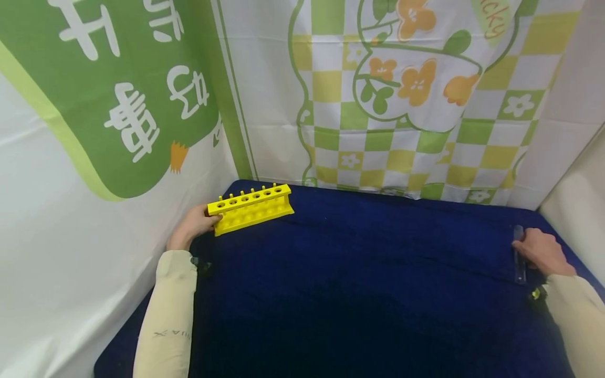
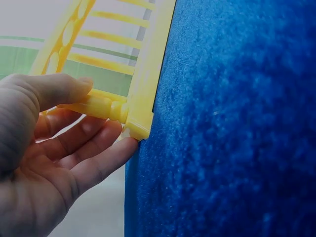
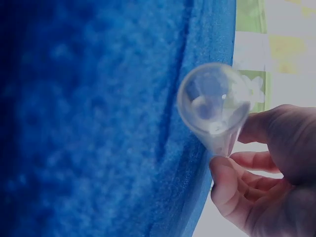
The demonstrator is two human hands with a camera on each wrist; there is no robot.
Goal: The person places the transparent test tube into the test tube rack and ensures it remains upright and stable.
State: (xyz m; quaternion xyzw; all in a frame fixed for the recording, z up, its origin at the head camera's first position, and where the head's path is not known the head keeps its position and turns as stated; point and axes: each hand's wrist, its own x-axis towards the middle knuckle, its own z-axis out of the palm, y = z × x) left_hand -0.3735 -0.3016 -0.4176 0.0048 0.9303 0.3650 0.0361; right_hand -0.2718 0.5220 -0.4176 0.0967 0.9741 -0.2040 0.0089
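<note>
At the back left of the table stands a yellow test tube rack (image 1: pixel 250 206) with a row of round holes and short pegs along its top. My left hand (image 1: pixel 196 223) grips its left end; in the left wrist view the thumb (image 2: pixel 74 91) lies on the near end post and the fingers curl behind it. Far over on the right, my right hand (image 1: pixel 543 252) pinches a clear test tube (image 1: pixel 520 262) between thumb and fingers. One round end of the tube (image 3: pixel 215 98) faces the camera in the right wrist view. No tubes show in the rack's holes.
A dark blue cloth (image 1: pixel 354 273) covers the table. White and green printed curtains (image 1: pixel 326 94) hang along the back, left and right edges. The left curtain (image 1: pixel 118 236) runs close beside my left arm.
</note>
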